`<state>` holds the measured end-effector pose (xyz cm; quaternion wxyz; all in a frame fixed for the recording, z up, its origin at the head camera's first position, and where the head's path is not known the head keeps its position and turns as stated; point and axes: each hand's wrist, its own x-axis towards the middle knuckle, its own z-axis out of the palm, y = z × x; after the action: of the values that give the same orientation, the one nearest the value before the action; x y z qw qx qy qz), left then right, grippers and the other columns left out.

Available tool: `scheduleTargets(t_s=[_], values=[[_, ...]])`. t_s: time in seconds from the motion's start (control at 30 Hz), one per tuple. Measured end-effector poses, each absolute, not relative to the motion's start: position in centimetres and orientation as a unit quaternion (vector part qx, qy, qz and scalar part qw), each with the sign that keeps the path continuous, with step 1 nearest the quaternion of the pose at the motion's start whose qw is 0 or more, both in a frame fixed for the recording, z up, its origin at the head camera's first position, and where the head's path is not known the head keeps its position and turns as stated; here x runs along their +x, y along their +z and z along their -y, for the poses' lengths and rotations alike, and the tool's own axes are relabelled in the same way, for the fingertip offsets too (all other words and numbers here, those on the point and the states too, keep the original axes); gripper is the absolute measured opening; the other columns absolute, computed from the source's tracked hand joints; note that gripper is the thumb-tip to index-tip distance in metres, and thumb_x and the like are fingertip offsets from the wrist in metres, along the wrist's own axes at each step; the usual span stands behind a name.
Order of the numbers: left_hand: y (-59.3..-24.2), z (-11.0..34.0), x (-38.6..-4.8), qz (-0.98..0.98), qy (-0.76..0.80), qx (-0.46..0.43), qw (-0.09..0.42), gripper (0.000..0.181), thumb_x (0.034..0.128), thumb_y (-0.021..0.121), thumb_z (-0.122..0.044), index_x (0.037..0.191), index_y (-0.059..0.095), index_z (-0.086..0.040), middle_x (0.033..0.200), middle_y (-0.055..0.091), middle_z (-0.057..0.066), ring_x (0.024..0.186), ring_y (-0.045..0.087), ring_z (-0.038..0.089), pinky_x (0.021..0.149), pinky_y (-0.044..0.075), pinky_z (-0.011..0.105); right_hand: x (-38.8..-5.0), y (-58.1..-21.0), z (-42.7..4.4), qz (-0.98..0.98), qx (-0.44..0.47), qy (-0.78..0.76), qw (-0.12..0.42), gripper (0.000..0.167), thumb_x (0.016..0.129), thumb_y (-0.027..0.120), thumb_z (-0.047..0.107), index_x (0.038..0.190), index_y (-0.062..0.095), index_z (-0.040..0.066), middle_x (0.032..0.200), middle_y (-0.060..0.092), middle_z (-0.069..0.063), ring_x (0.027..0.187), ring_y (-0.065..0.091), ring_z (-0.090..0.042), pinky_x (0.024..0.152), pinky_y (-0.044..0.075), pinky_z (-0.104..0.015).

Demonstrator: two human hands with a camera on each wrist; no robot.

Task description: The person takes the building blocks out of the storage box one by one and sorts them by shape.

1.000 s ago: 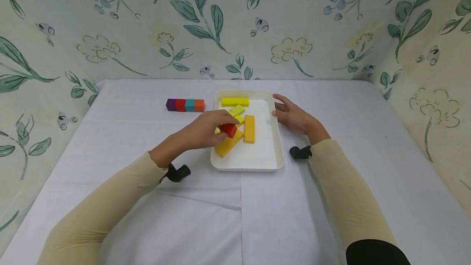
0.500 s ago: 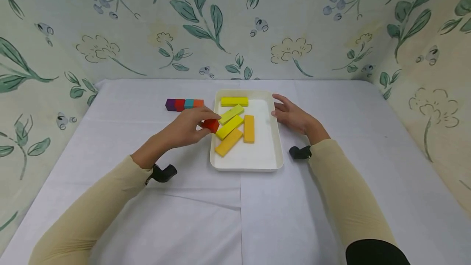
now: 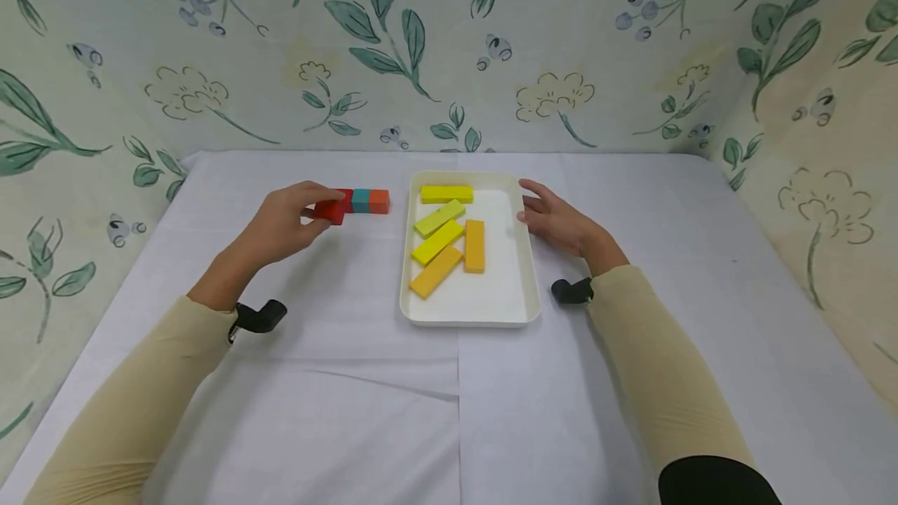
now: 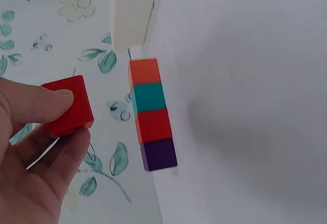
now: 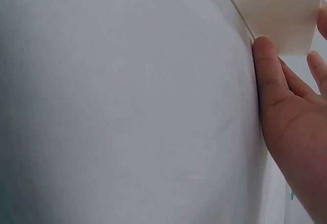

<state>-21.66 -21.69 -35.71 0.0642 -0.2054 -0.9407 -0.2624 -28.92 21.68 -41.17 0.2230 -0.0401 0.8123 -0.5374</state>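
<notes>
Between thumb and fingers, the left hand [image 3: 284, 220] pinches a red cube [image 3: 329, 211], held near the left end of a row of cubes. In the left wrist view the held red cube [image 4: 71, 106] is apart from the row, which runs orange [image 4: 145, 71], teal [image 4: 149, 97], red [image 4: 153, 126] and purple [image 4: 159, 155]. The head view hides the purple one behind the hand and held cube. The right hand [image 3: 561, 224] touches the right rim of a white tray [image 3: 531, 279] with relaxed fingers; the right wrist view shows this hand [image 5: 294, 106] against the tray wall [image 5: 281, 19].
Inside the tray lie yellow blocks [image 3: 447, 194], [image 3: 439, 218] and others, with orange-yellow blocks [image 3: 436, 272] at the lower left and centre. A white cloth [image 3: 393, 411] covers the table, and a patterned curtain [image 3: 435, 37] stands behind it.
The left hand has moved left from over the tray to the cube row, carrying the red cube. The right hand and tray have stayed in place.
</notes>
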Motion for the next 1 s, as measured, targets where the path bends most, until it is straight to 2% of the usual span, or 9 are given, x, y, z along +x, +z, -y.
scheduleTargets(t_s=[0.27, 0.57, 1.0], values=[[-36.2, 25.0, -22.3, 0.952, -0.273, -0.126, 0.051, 0.044, 0.0924, 0.060, -0.002, 0.136, 0.058, -0.005, 0.134, 0.058, 0.021, 0.122, 0.052, 0.041, 0.099, 0.051, 0.059, -29.0, -41.4, -21.9, -0.813, -0.037, -0.536, 0.223, 0.078, 0.100, 0.057, 0.027, 0.158, 0.006, 0.037, 0.169, 0.013, -0.003, 0.154, 0.024, -0.028, 0.124, 0.025, -0.049], [-36.5, 26.8, -23.2, 0.959, -0.278, -0.054, 0.031, 0.049, 0.0946, 0.058, -0.005, 0.143, 0.049, -0.004, 0.143, 0.049, 0.023, 0.125, 0.050, 0.045, 0.102, 0.049, 0.060, -29.0, -41.3, -21.7, -0.803, -0.052, -0.549, 0.225, 0.079, 0.100, 0.058, 0.024, 0.159, 0.006, 0.036, 0.169, 0.013, -0.003, 0.154, 0.024, -0.027, 0.125, 0.025, -0.048], [-38.2, 28.9, -25.7, 0.958, -0.285, -0.003, 0.009, 0.047, 0.0957, 0.054, -0.006, 0.143, 0.050, -0.007, 0.146, 0.046, 0.025, 0.131, 0.042, 0.045, 0.106, 0.045, 0.061, -28.9, -41.3, -21.8, -0.806, -0.042, -0.547, 0.223, 0.079, 0.099, 0.059, 0.024, 0.158, 0.007, 0.037, 0.169, 0.014, -0.002, 0.154, 0.025, -0.026, 0.124, 0.026, -0.047]])
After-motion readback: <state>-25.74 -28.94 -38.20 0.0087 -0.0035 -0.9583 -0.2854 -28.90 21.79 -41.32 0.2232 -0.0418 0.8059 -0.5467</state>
